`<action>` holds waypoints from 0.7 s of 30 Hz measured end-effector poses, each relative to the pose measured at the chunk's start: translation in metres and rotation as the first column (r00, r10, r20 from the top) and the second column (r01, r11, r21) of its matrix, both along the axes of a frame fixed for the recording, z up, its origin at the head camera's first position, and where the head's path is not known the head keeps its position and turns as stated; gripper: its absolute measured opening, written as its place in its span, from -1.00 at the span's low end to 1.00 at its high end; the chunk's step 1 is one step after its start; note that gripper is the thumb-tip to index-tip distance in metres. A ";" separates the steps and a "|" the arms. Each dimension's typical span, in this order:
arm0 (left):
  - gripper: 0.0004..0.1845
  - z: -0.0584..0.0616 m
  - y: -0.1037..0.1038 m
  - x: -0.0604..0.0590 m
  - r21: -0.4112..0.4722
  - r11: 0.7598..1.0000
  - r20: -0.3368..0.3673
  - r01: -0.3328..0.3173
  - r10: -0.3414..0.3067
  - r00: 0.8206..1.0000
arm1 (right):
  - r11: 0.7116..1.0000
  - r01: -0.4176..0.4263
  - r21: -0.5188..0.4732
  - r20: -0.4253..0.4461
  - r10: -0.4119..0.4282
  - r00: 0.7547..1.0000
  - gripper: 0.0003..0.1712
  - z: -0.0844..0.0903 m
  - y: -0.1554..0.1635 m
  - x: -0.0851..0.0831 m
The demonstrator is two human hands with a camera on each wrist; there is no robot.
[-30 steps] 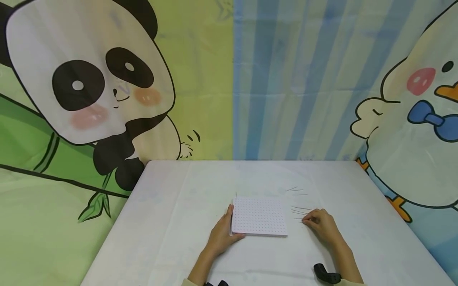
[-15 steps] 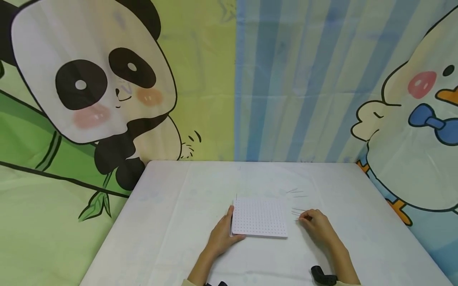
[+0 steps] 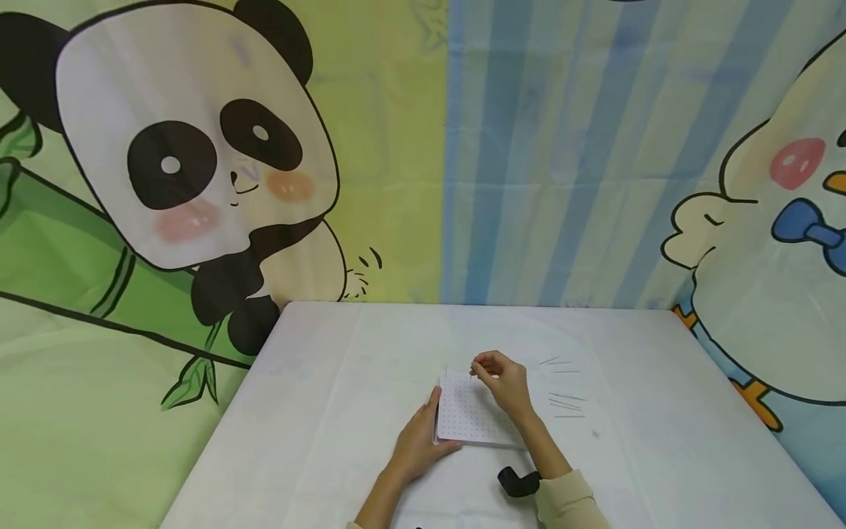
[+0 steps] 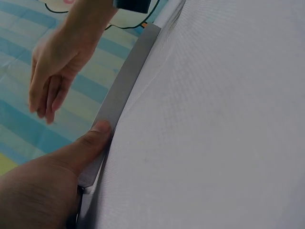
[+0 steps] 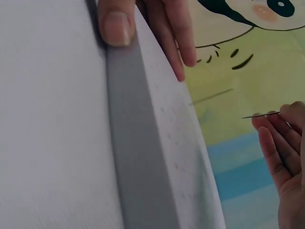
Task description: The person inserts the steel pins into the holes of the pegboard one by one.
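Observation:
A white board [image 3: 465, 417] with a grid of small holes lies on the table. My left hand [image 3: 418, 444] grips its near left corner, the thumb on the near edge and the fingers along the left side. Over the far part of the board, my right hand [image 3: 507, 383] pinches a thin needle [image 5: 259, 115] between thumb and fingertips; the right wrist view shows its point sticking out, apart from the board. Another needle [image 5: 212, 97] stands up from the board near its far left corner. The right forearm hides the board's right part in the head view.
Several loose needles [image 3: 567, 404] lie on the white table [image 3: 357, 382] to the right of the board, in a nearer and a farther group. A printed curtain [image 3: 396, 184] with a panda and a duck hangs behind the table.
My right hand has left the loose needles on the right and moved left and up over the board, carrying a needle. The left hand keeps its grip on the board.

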State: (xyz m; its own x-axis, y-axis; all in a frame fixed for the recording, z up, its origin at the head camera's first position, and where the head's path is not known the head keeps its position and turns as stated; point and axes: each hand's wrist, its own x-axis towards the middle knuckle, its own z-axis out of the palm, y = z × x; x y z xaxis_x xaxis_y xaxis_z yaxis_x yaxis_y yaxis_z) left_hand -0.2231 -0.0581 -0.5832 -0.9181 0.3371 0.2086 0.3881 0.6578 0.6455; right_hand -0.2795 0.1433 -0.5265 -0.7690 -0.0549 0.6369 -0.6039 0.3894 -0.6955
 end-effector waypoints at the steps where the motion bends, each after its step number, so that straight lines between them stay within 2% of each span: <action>1: 0.14 0.000 0.000 0.000 0.001 1.000 0.000 0.000 0.000 1.000 | 1.000 -0.003 -0.010 0.004 0.003 1.000 -0.93 -0.003 -0.006 -0.002; 8: 0.15 0.000 0.000 0.001 0.008 1.000 -0.024 -0.006 0.006 1.000 | 1.000 0.022 0.014 0.003 -0.022 1.000 -0.91 -0.017 -0.035 -0.009; 21: 0.13 0.002 -0.001 0.001 0.000 1.000 -0.022 -0.004 0.004 1.000 | 0.997 0.054 0.062 0.025 -0.056 0.998 -0.94 -0.033 -0.046 -0.017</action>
State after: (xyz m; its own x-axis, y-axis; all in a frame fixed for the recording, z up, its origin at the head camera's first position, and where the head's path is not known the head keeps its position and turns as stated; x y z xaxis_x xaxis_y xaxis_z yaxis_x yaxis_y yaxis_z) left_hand -0.2220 -0.0587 -0.5816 -0.9145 0.3336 0.2289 0.3998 0.6590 0.6370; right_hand -0.2965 0.0970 -0.5594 -0.7885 -0.0503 0.6130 -0.5619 0.4640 -0.6847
